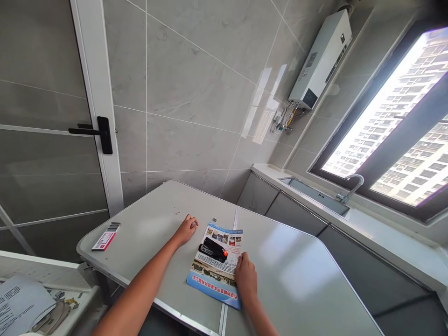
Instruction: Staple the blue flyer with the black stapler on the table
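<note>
A printed leaflet [210, 283] with blue borders and small photos lies on the folding table [287, 261]. On top of it rests a black stapler [213, 250] with an orange-red spot at one end. My left hand [186, 229] is on the table left of the leaflet's upper part, fingers curled in, nothing visible in them. At the leaflet's right edge, my right hand [246, 276] sits with its fingers curled, touching or overlapping the paper; its fingertips are partly hidden. Neither hand touches the stapler.
A small red-and-white box [105, 240] with a grey item [114, 226] lies at the table's left. A tiny dark piece [214, 219] is above the leaflet. Papers [24, 301] lie on a lower surface at left. Beyond the table is a counter with a sink [315, 193].
</note>
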Tool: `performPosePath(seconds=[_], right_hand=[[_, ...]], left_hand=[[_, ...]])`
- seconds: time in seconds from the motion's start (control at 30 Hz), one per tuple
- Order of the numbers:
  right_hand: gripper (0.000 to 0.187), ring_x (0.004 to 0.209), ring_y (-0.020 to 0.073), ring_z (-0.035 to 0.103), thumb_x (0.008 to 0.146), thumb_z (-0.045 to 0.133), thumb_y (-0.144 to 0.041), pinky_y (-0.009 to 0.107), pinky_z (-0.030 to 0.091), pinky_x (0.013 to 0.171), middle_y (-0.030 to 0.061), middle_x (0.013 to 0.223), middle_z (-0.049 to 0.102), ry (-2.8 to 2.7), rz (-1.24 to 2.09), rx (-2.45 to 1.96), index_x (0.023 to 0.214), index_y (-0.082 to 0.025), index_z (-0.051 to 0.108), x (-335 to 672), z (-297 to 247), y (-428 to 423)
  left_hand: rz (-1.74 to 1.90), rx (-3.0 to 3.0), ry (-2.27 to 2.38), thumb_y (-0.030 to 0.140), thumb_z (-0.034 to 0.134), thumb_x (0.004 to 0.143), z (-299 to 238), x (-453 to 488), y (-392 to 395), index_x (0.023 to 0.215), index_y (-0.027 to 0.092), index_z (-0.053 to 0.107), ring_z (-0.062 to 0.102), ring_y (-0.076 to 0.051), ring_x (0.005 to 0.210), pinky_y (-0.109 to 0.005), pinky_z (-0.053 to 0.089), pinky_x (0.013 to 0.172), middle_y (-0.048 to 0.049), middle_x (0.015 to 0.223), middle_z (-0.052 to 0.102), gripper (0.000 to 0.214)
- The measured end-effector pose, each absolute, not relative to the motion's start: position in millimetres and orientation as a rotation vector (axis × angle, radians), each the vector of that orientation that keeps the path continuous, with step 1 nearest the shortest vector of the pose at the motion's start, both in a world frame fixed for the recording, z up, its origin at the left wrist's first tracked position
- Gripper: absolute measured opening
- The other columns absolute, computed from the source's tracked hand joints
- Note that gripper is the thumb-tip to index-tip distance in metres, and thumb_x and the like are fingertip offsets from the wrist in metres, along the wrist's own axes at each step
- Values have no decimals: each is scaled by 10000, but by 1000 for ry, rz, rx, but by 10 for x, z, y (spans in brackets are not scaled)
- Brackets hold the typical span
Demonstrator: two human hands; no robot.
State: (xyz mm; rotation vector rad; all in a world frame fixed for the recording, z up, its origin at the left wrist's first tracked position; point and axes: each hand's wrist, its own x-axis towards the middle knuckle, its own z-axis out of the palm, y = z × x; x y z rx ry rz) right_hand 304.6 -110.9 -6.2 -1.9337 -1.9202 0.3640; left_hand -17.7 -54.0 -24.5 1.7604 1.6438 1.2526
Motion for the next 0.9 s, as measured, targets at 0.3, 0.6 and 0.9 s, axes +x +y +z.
performPosePath(seconds=[0.3, 0.6, 0.9], right_hand=[[267, 812, 249, 714, 1062, 354, -307, 291, 326, 602, 105, 878, 745, -1899, 320, -2071, 913, -228, 560, 3655, -162, -1127], [309, 804, 251, 717, 1030, 344, -367, 283, 362, 595, 95, 865, 760, -1848, 320, -2086, 929, -250, 611, 4547, -196, -1119], [329, 775, 245, 697, 991, 352, -435, 290, 364, 613, 74, 817, 750, -1852, 345, -2050, 908, -249, 611, 4984, -282, -1022]], left_hand=[[1232, 1757, 1665, 166, 541, 890, -226, -181, -548, 880, 190, 666, 545, -139, 768, -276, 499, 783, -26, 993, 495, 128], [1178, 1794, 1703, 210, 525, 903, -176, -190, -568, 897, 203, 659, 554, -142, 772, -272, 498, 787, -23, 989, 513, 134], [1127, 1869, 1726, 248, 529, 902, -138, -208, -554, 867, 212, 648, 556, -154, 773, -284, 491, 787, -20, 946, 536, 129]])
